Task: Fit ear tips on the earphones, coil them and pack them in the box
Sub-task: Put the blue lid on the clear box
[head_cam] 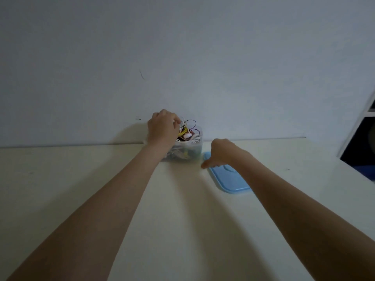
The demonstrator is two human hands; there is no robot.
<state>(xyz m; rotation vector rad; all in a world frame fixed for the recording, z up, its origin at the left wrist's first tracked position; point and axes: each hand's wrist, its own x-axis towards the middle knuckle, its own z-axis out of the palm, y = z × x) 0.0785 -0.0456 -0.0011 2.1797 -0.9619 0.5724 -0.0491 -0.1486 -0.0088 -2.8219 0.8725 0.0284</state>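
A pale table (pixel 81 179) lies open across its near half and whole left side, from six round to ten o'clock. At twelve o'clock a clear box (pixel 194 151) heaped with tangled earphone cables (pixel 188 131) stands against the wall (pixel 182 57), blocking the far edge. Just beside it, at one o'clock, a flat blue lid (pixel 227 179) lies on the table. A shelf unit (pixel 363 128) closes off the far right.

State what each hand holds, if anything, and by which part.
The left hand reaches into the clear box and seems to pinch white earphone cables at the top of the tangle. The right hand holds nothing.
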